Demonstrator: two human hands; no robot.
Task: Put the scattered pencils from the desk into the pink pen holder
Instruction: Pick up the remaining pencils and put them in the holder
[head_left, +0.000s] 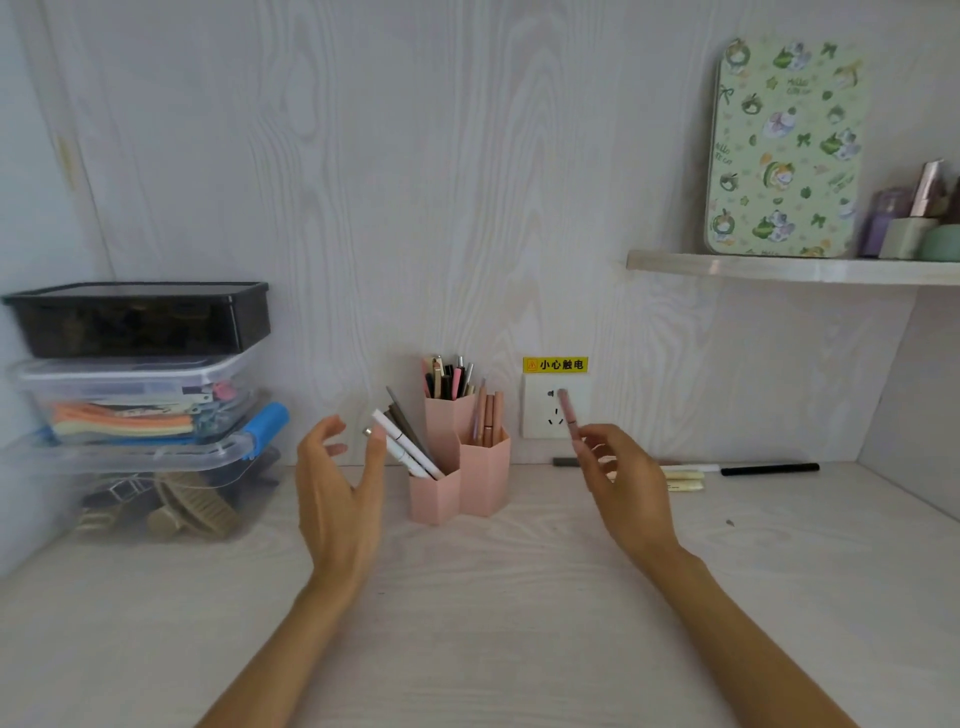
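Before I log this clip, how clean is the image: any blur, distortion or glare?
Head view: soft, even light with faint shadows and no harsh glare; wide-angle bending bows the shelf and the stacked boxes near the edges; the pink pencil in the right hand is motion-smeared, and the items at the shelf's right end look blurred.

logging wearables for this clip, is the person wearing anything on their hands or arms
Nothing shows. The left hand and right hand are bare, with no gloves, rings, watch or bracelets visible. Both forearms are bare down to the frame edge, with no sleeves in view.
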